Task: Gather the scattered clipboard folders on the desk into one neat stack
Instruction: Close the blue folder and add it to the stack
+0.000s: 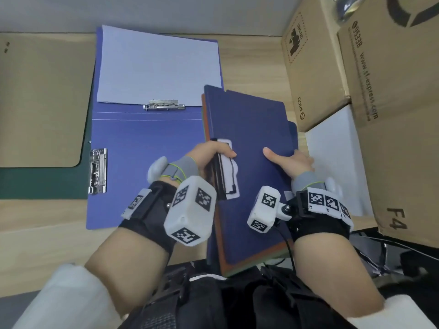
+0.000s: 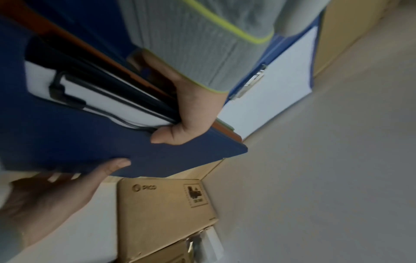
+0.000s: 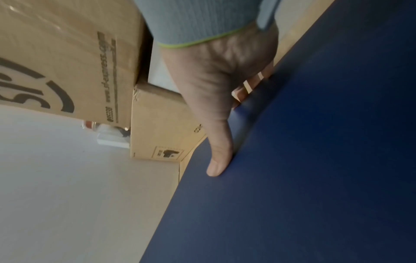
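Stack of closed folders (image 1: 249, 143), dark blue on top, orange and green edges beneath, held above the desk (image 1: 251, 60); long axis runs away from the person, far end tipped slightly left. Left hand (image 1: 209, 154) grips the left edge, right hand (image 1: 291, 162) the right, thumbs on top; fingers underneath hidden. Open blue clipboard folder (image 1: 147, 148) lies flat to the left, partly covered

Left hand (image 2: 193, 113): grips the folder stack (image 2: 90, 135), thumb on its dark blue cover
Right hand (image 2: 51, 201): thumb on the cover's edge
Beyond: cardboard box (image 2: 162, 213)
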`<state>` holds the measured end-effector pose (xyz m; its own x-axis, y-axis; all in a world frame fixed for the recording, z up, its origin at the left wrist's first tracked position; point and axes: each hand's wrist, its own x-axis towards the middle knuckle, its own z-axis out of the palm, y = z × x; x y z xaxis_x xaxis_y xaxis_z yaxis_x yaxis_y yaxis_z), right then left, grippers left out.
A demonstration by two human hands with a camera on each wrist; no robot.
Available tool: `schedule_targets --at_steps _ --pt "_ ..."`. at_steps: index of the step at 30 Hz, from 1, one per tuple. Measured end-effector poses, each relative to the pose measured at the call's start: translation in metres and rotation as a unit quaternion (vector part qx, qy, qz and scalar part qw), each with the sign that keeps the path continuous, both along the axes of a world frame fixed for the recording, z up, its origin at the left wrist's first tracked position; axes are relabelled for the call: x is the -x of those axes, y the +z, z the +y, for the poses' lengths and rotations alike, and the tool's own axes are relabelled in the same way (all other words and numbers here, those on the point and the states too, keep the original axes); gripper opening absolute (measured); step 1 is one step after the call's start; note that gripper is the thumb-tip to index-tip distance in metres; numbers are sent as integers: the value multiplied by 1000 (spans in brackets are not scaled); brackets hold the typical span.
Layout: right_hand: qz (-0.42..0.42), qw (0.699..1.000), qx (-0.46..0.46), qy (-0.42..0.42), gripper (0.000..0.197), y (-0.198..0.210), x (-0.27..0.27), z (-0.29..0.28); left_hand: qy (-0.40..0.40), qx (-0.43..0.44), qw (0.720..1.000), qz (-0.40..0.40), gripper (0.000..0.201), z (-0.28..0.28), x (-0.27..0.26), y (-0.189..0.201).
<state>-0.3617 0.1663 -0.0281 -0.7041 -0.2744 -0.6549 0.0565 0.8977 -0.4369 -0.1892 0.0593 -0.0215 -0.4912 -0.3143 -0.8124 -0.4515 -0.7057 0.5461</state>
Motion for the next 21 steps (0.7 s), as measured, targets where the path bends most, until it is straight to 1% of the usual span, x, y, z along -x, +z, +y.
schedule_targets --at_steps 1,2,4,5,7,8,9,11,12,13,14,15,16,17,18,19,20,21 --pt "-7 1000 17 -5 106 -10 2 -6 8 9 1000 -2 14 -8 -3 2" --pt "-11 1000 29 -2 111 -21 7 -12 16 12 1000 -4 12 -16 -5 4" --pt "-4 999 37 19 110 -30 9 -22 35 4 999 14 27 -27 -10 6" --pt "-2 999 38 24 109 -19 4 -27 44 1 999 18 26 -30 -10 6" --pt "0 999 35 19 114 -14 8 -31 54 -7 998 16 16 -30 -3 7" --pt "6 1000 26 15 116 -21 18 -28 64 -2 998 3 8 -25 4 5" --pt "13 1000 15 12 118 -36 33 -21 74 10 997 -10 14 -19 13 0" --pt "29 1000 -7 1 126 -73 70 -6 78 44 995 -53 63 -6 30 -5" --pt "38 999 -15 -6 127 -79 79 -3 66 65 993 -79 78 -1 35 -6" --pt "40 999 -25 -6 125 -72 77 -2 48 82 990 -99 80 2 37 -9" --pt "43 998 -39 5 119 -58 67 -6 23 97 989 -112 77 2 37 -9" --pt "46 997 -48 27 110 -27 47 -12 -12 112 986 -123 76 0 35 -11" --pt "50 996 -55 42 103 -10 31 -19 -56 130 979 -145 77 -2 30 -5" --pt "55 996 -50 58 96 -2 23 -26 -103 158 966 -174 76 -8 25 -3" --pt "62 995 -37 76 91 2 20 -30 -124 186 956 -190 74 -12 23 3" --pt "63 993 -16 101 88 7 13 -37 -133 203 951 -190 68 -19 20 8" --pt "62 990 10 129 86 11 3 -46 -115 209 956 -169 59 -25 15 15" --pt "59 985 40 155 82 16 -8 -57 -81 215 963 -145 48 -33 7 19"
